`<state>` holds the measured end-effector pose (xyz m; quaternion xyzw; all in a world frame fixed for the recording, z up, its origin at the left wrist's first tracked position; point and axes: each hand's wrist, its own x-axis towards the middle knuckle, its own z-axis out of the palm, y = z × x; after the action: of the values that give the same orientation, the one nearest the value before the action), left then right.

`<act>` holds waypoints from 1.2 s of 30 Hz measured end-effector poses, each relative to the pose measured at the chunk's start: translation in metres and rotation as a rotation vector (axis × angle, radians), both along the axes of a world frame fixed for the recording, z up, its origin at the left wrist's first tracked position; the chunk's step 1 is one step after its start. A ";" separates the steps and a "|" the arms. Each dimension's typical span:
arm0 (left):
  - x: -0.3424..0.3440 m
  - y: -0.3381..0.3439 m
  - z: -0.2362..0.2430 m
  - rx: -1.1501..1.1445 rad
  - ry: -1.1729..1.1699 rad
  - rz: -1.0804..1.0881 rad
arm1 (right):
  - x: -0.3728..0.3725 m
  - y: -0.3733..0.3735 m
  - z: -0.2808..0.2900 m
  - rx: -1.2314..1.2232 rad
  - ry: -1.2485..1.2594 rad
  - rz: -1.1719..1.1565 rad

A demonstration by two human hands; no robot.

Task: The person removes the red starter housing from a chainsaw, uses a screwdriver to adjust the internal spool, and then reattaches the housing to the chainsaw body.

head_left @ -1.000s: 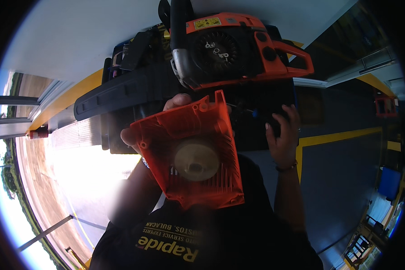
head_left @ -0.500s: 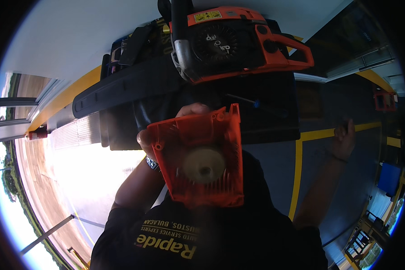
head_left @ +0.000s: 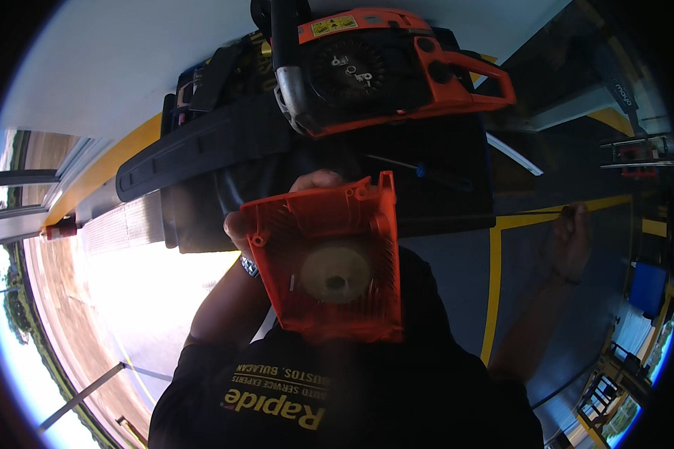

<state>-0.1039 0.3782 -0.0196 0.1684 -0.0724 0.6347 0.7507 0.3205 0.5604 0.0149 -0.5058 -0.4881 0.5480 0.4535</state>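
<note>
Orange housing [head_left: 322,217] is up in front of my black shirt [head_left: 352,382], open side facing me, w/ a pale round disc [head_left: 335,271] inside. It's approx as long as wide; the straight right wall runs near-far, tipped a bit. My left hand [head_left: 240,230] has it by the far left corner: thumb side at the left edge, fingers over the far edge, closed firmly on it, rest of the hand hidden behind. So the bulk of the housing lies right & near of that grip, and left is the nearer hand by a lot. Right hand [head_left: 573,228] is well apart, out to the right, fingers seemingly curled; too dim to tell how far closed or what's in it, tho a thin dark line [head_left: 535,214] seems to run left from it, poss. a cord. Just far of the housing, a screwdriver [head_left: 438,176] lies on the black work surface [head_left: 427,218]; beyond that, the orange/black chainsaw [head_left: 404,93] w/ its black bar cover [head_left: 195,165] pointing left.
</note>
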 end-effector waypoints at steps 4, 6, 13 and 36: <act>-0.005 -0.002 -0.005 -0.016 -0.045 -0.022 | 0.114 0.020 -0.022 -0.013 -0.201 -0.564; 0.003 -0.003 -0.010 -0.028 -0.071 -0.024 | 0.007 -0.018 0.009 -0.030 -0.454 -0.226; 0.004 0.007 0.006 -0.085 0.107 -0.085 | -0.132 -0.062 0.010 -0.036 0.053 0.409; -0.012 -0.001 -0.007 -0.030 0.011 -0.053 | 0.146 0.044 -0.016 0.068 -0.637 -0.383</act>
<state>-0.1157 0.3772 -0.0271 0.1585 -0.0631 0.6147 0.7701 0.4668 0.6042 -0.0007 -0.7177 -0.5192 0.2519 0.3897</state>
